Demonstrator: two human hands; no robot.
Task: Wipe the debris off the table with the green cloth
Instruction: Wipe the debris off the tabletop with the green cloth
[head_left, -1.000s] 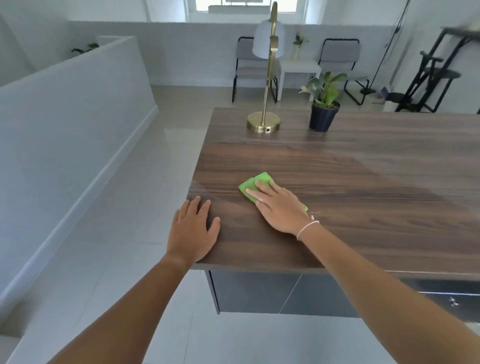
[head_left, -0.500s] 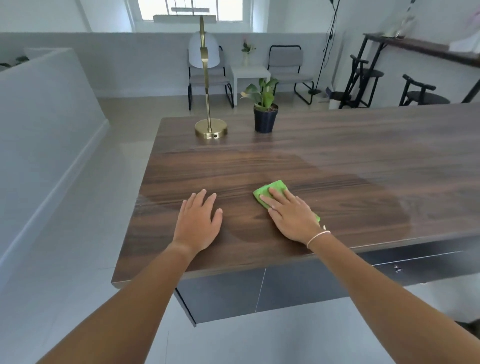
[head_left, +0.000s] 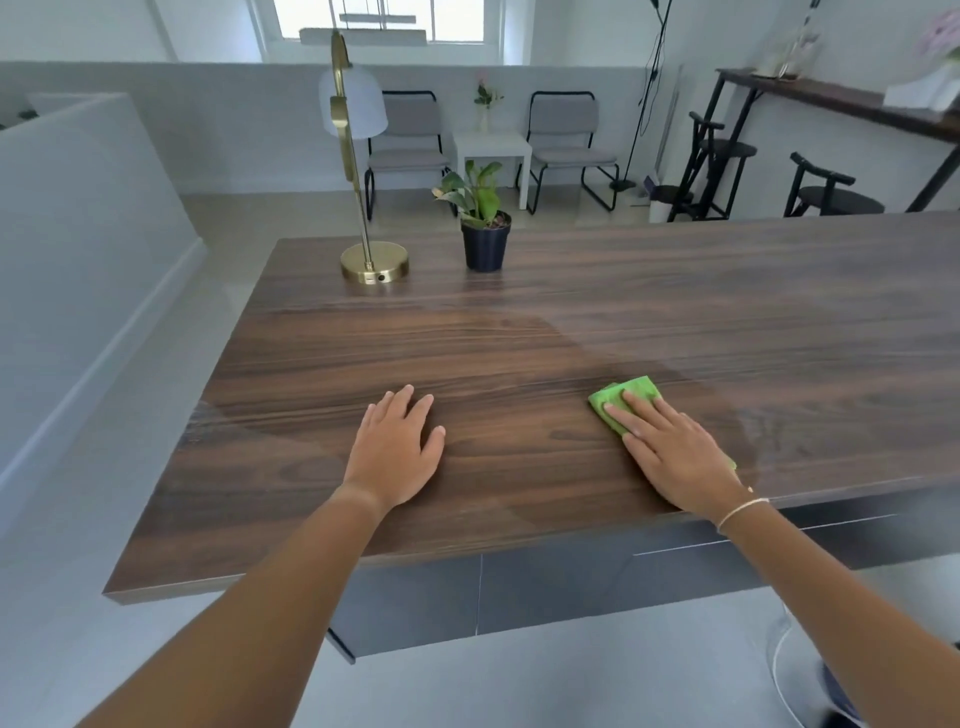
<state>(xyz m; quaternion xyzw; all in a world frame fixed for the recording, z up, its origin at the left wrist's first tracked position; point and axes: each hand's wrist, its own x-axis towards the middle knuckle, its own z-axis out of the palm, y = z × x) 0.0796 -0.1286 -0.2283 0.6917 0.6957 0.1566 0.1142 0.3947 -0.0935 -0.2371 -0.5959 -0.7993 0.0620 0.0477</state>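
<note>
1. My right hand (head_left: 670, 452) lies flat, fingers spread, pressing the green cloth (head_left: 626, 399) onto the surface (head_left: 519, 338); the cloth protrudes beyond my fingertips.
2. My left hand (head_left: 397, 449) rests flat, empty, well apart from the cloth.

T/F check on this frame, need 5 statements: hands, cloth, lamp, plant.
1. The right hand lies flat on the green cloth. True.
2. The left hand holds a second cloth. False: it rests bare and flat on the table.
3. The potted plant stands to the right of the gold lamp. True.
4. The lamp lies tipped over. False: it stands upright on its round base.
5. The cloth lies at the table's far edge. False: it is near the front edge, by the person.
</note>
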